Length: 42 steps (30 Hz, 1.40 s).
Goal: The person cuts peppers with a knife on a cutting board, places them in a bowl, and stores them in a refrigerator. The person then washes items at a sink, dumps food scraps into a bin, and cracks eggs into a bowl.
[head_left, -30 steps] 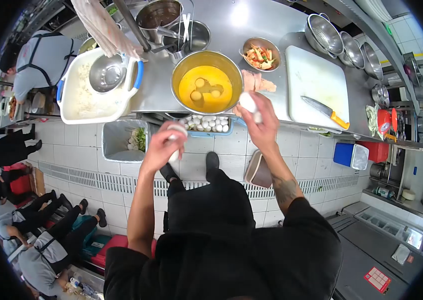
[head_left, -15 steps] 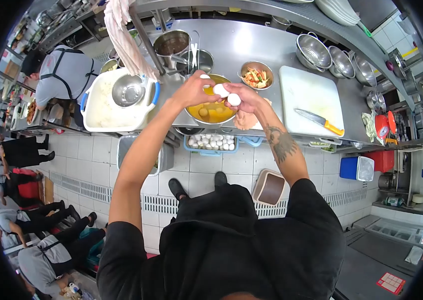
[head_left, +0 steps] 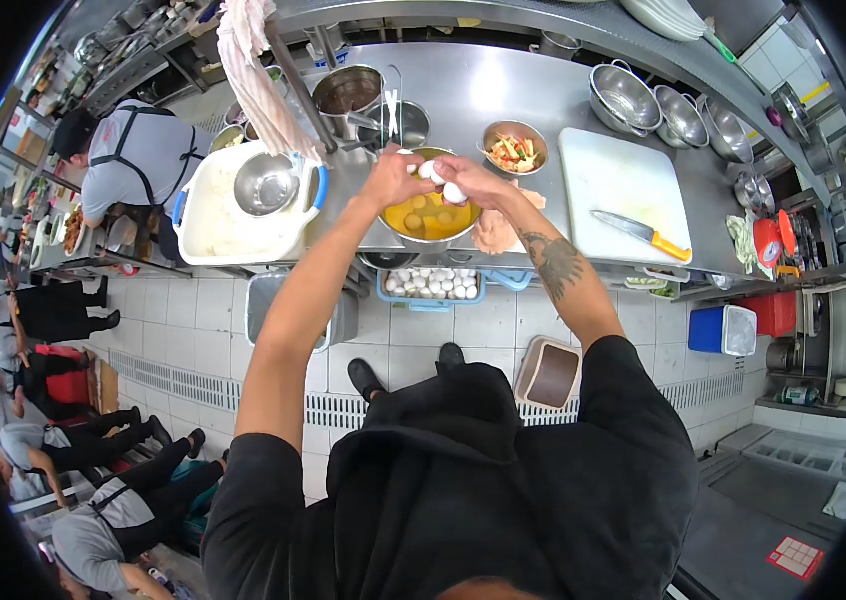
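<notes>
A metal bowl [head_left: 430, 243] of cracked eggs, with whole yolks [head_left: 417, 221] in yellow liquid, stands at the near edge of the steel counter. Both hands are over its far part, close together. Bent round a white egg or shell piece [head_left: 410, 166], my left hand [head_left: 389, 182] is closed. My right hand [head_left: 478, 182] grips white eggs: one egg [head_left: 454, 193] shows below its fingers, and another white egg or shell [head_left: 430, 171] lies at the fingertips, between the hands. Whether these shells are whole or broken I cannot tell.
Right of the bowl are raw meat [head_left: 496, 232], a bowl of cut vegetables [head_left: 514, 139] and a white cutting board [head_left: 613, 185] with a yellow-handled knife [head_left: 640, 234]. A white tub [head_left: 205, 240] stands left. Below sits an egg crate [head_left: 430, 287]. A co-worker [head_left: 138, 150] bends nearby.
The whole view has shifted slightly. My hands stay over the bowl, and the eggs in my right hand have moved a little nearer my left fingers.
</notes>
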Tool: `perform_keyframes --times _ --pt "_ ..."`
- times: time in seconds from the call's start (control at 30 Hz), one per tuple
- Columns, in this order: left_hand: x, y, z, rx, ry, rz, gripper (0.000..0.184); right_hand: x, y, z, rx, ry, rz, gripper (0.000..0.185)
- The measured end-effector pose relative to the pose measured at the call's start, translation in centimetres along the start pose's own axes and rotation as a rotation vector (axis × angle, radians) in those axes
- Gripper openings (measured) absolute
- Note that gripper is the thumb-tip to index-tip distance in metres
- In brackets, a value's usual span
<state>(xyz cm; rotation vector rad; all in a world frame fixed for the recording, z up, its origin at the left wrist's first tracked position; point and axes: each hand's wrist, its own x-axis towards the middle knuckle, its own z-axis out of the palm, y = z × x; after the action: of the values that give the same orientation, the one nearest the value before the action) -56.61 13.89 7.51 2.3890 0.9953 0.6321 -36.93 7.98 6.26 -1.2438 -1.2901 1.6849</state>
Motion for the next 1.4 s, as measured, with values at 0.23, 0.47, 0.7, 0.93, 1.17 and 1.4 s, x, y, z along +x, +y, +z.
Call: perform_keyframes --times 0.23,0.47,0.7,0.93,1.17,1.4 --pt "-0.9 -0.1 -0.8 0.045 0.031 0.115 0.048 -2.2 -1.6 -0.1 -0.859 0.184 -0.250 0.039" --pt "-3.6 4.0 -5.5 0.072 0.306 0.162 0.045 -2.1 -5.3 5.3 -0.398 0.347 -0.460 0.031" --pt "-16.8 -2.9 -18.4 -0.231 0.627 -0.278 0.029 1.1 -7.6 20.7 0.330 0.088 -0.237 0.023" --pt "-23.1 -3.5 -24.2 -0.543 0.606 -0.552 0.032 7.5 -0.5 32.1 -0.378 0.000 -0.231 0.081" --pt "-21.3 -3.8 -16.4 -0.633 0.313 -0.693 0.026 0.4 1.4 18.1 0.776 -0.063 0.104 0.025" --pt "-12.1 0.6 -6.7 -0.523 0.035 -0.374 0.022 -10.2 -1.3 6.4 -0.331 0.511 -0.178 0.040"
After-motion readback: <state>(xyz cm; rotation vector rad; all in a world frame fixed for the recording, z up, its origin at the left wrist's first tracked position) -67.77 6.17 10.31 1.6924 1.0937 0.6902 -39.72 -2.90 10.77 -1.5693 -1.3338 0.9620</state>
